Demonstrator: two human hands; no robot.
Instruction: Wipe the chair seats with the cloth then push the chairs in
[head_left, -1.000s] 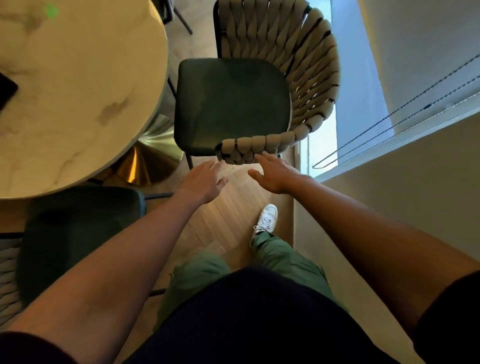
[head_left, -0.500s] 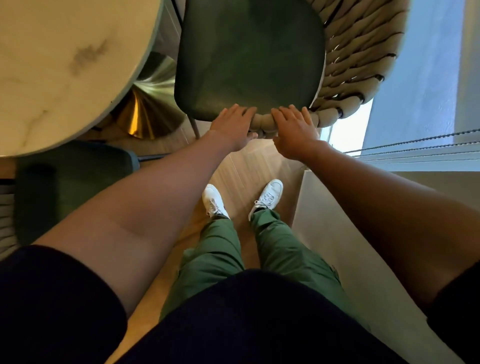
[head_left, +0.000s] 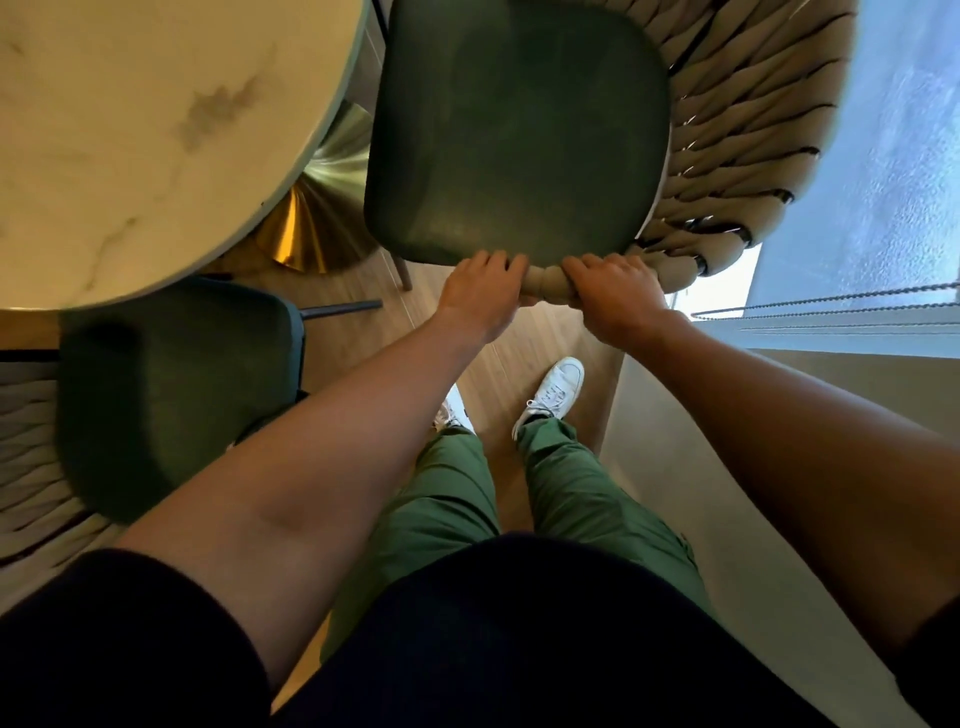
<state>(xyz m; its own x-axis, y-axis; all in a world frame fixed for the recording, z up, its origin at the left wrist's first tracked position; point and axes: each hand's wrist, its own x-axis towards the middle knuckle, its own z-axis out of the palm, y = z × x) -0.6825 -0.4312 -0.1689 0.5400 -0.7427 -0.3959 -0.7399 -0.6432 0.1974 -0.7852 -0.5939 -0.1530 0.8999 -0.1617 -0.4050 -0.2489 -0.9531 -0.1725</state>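
Daylight floods in from the window (head_left: 893, 171) at right — the marble surface (head_left: 130, 130) glows warm, the chair seats sit in shadow; wide-angle bending at edges, slight softness.

Operator's log of what I can see of the wearer from the head camera:

- Top (head_left: 519, 623): dark navy or black, plain, filling the bottom of the view.
- Sleeves (head_left: 104, 634): same dark cloth, short, ending above the elbow; both forearms bare below them.
- Trousers (head_left: 452, 499): green, loose, with creases along both legs; I make out a seam or pocket edge on the right thigh.
- Shoes (head_left: 553, 392): white lace-up trainers; the right one shows fully, the left is mostly hidden behind the left forearm.
- Left hand (head_left: 480, 296) and right hand (head_left: 615, 301): bare, with nothing worn that I can make out.
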